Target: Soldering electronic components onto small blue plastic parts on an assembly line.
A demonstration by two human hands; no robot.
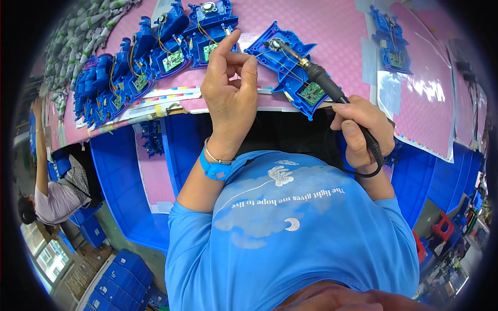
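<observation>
My right hand is closed round the black handle of a soldering iron. Its tip reaches the round metal part, which looks like a small speaker, in an opened blue plastic casing. Thin wires run from that part to a green circuit board in the casing's near half. Left of this casing, my left hand is raised with the index finger stretched out and thumb apart; the other fingers curl, and nothing shows in them. Its index fingertip is by another opened blue casing.
Several similar blue casings line the table's left side. One more casing lies at the right on the pink table cover. Grey-green parts are heaped far left. Blue bins stand below the edge; another person works at left.
</observation>
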